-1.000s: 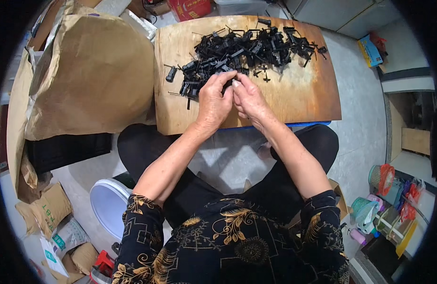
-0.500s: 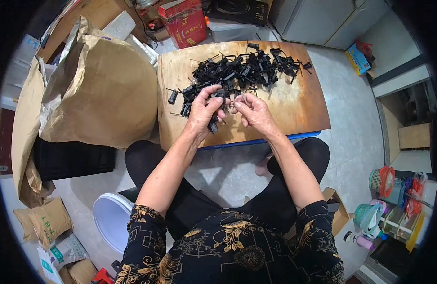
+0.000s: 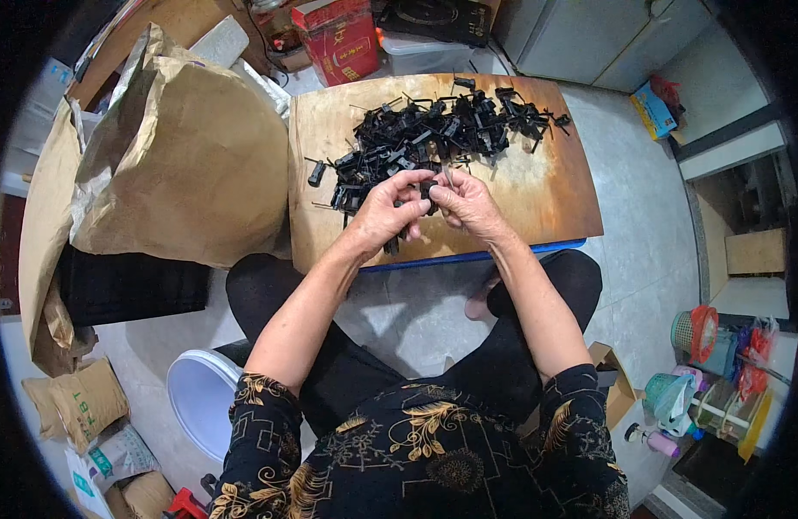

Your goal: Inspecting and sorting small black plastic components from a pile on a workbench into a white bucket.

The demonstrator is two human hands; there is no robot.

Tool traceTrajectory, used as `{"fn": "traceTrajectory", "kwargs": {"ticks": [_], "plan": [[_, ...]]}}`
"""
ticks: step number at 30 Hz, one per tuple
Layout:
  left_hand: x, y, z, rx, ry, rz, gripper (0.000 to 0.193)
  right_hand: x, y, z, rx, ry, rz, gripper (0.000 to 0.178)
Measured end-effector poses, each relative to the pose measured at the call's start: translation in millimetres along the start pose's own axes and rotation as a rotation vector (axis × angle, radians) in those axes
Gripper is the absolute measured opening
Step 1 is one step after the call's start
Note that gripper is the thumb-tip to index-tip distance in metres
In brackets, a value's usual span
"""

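Observation:
A pile of small black plastic parts (image 3: 416, 138) with thin stick-like pieces spreads over the wooden board (image 3: 537, 208). Just in front of it, my left hand (image 3: 389, 209) pinches a black plastic part (image 3: 427, 192) between thumb and fingers. My right hand (image 3: 470, 208) meets it there, its fingertips closed around a thin greyish metal piece (image 3: 449, 178) whose exact kind I cannot make out. Another black part (image 3: 391, 246) shows below my left hand, near the board's front edge. My fingers partly hide the held part. One loose black part (image 3: 317, 173) lies apart at the left.
A large brown paper sack (image 3: 187, 164) stands against the board's left side. On the floor at lower left is a white bucket (image 3: 204, 402). A red box (image 3: 337, 43) and a clear plastic tub (image 3: 425, 57) sit behind the board, and a cardboard box (image 3: 619, 394) by my right elbow.
My hands have come together; the left moved right, bringing the black part against my right fingertips. The right hand stays nearly in place with its thin piece.

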State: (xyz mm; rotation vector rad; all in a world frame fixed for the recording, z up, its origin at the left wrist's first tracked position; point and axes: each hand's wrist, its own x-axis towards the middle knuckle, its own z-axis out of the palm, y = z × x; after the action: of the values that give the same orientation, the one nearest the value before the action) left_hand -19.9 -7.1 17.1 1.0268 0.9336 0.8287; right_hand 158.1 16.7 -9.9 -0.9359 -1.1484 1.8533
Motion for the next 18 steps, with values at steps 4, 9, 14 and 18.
{"fn": "traceTrajectory", "kwargs": {"ticks": [4, 9, 14, 18], "plan": [[-3, -1, 8, 0.405, -0.001, 0.096, 0.041, -2, 2, 1, -0.162, 0.011, 0.013, 0.016], [2, -2, 6, 0.352, 0.026, 0.062, 0.035, -3, 5, 7, -0.322, 0.055, -0.115, 0.018], [5, 2, 0, 0.181, 0.055, 0.003, 0.028, -11, -5, 11, -0.408, 0.023, -0.018, 0.028], [8, -6, -4, 0.225, 0.018, 0.038, 0.025, -10, -4, 17, -0.488, 0.027, -0.044, 0.026]]}}
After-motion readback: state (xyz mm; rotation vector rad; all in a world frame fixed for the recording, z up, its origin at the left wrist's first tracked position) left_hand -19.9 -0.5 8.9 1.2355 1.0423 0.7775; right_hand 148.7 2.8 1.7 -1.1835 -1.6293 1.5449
